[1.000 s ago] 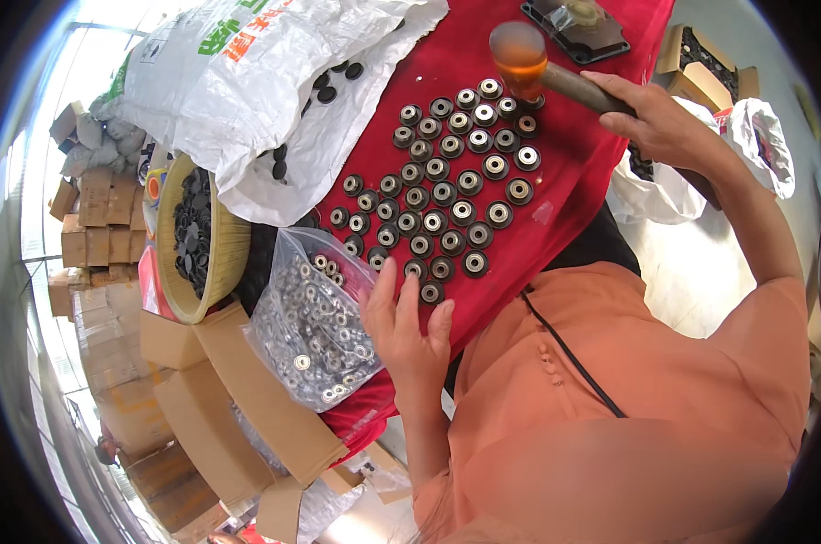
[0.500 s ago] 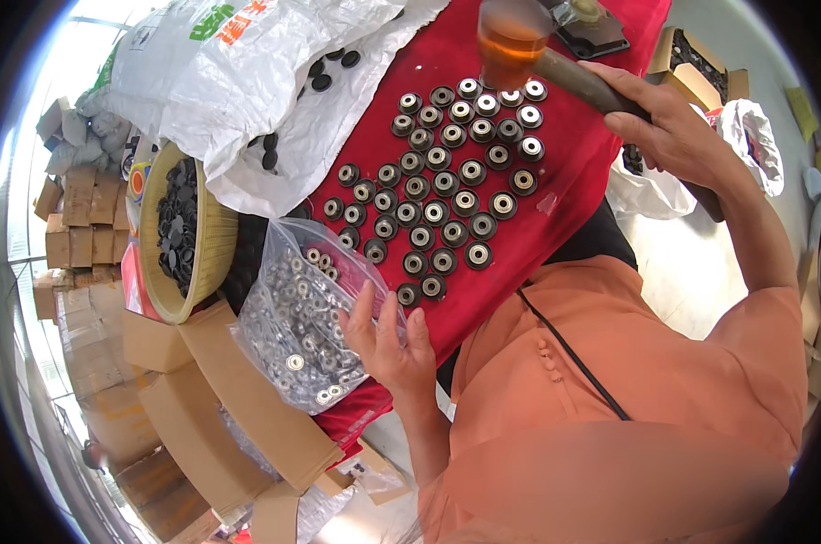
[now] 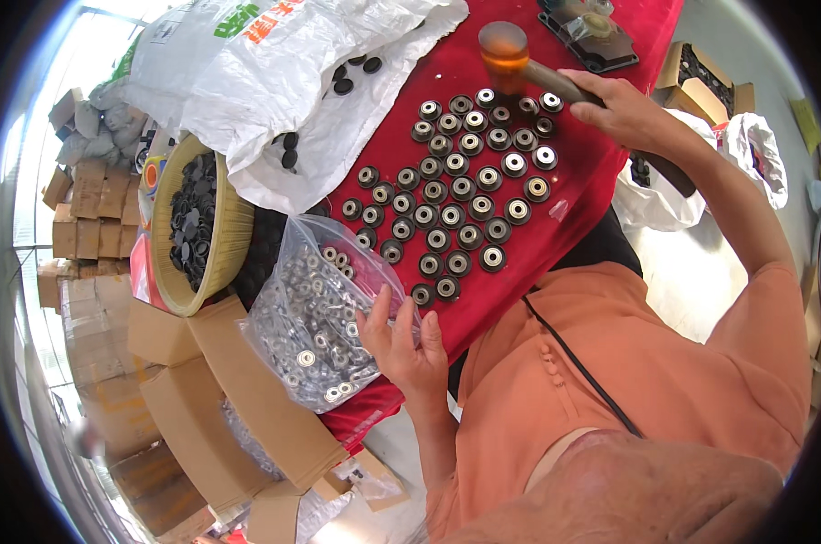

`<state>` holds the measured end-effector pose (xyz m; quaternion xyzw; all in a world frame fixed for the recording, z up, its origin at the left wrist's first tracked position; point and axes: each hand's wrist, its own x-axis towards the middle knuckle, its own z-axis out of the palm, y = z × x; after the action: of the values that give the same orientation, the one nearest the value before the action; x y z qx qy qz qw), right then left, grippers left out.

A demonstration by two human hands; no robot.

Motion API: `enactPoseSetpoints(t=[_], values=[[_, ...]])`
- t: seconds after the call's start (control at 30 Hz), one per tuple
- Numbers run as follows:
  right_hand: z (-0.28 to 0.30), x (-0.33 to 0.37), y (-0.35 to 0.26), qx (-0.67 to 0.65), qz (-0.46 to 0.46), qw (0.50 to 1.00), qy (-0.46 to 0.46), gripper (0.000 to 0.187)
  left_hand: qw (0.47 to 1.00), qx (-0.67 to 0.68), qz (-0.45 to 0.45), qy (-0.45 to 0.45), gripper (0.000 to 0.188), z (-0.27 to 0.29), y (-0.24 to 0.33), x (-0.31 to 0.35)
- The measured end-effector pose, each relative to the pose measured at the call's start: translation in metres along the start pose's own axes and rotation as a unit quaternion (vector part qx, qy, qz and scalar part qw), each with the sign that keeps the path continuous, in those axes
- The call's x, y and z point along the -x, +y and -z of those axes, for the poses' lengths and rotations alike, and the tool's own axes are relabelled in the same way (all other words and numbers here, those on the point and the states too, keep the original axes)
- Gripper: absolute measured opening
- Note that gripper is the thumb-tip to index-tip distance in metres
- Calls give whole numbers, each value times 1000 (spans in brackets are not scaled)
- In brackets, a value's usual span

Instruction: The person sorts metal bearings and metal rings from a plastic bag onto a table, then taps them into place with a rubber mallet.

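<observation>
My right hand [image 3: 624,111] is wrapped round the dark handle of a mallet [image 3: 504,45] with an amber, see-through head. The mallet head is over the far end of a group of small metal-and-black rollers [image 3: 480,207] standing on the red cloth [image 3: 556,240]; blur hides whether it touches one. My left hand [image 3: 410,349] is open, fingers apart, holding nothing. It is beside a clear plastic bag [image 3: 274,299] of small metal bearings [image 3: 306,359], near the cloth's front edge.
A white sack [image 3: 184,100] with black discs [image 3: 342,86] on it lies at the far left. A yellow basket [image 3: 234,236] holds more black discs. Open cardboard flaps [image 3: 256,390] stand below the bag. A dark tray [image 3: 601,50] sits at the far right.
The mallet has come down closer to the far rollers and slightly left relative to them. The whole view has shifted a little; my left hand stays open beside the bag.
</observation>
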<state>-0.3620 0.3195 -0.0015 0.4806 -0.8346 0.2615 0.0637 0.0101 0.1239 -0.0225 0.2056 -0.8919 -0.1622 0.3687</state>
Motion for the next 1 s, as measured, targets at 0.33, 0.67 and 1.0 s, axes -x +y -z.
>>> enactPoseSetpoints(t=[0.33,0.67,1.0], values=[[-9,-10,-29,-91,-22,994,-53,53,1000,0,14,-10,26,4,-1,2],[-24,-21,-50,-121,-14,989,-81,51,1000,16,20,11,24,2,-4,7],[11,-44,-99,-210,-174,943,-191,51,1000,-9,20,-3,28,-2,-13,18]])
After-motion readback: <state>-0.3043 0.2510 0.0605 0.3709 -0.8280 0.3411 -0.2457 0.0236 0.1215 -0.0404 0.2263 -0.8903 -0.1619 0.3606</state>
